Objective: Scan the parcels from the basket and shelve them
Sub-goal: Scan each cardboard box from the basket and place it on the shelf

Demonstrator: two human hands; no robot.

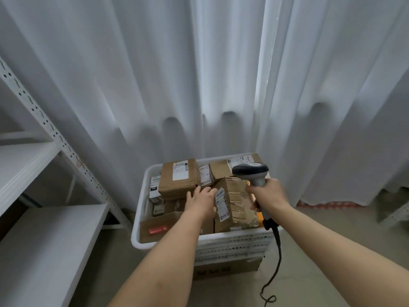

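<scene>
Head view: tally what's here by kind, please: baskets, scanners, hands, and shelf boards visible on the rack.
basket: 1
scanner: 1
Hands: 2, left hand and right hand
Shelf boards on the rack: 2
Total: 6

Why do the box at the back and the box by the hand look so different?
The back box lies flat and looks smooth; the box by the left hand stands tilted and is wrinkled with tape. The back box's label faces up; the tilted box's label faces sideways, toward the hand. Both are brown cardboard with white labels, inside the white basket.
</scene>
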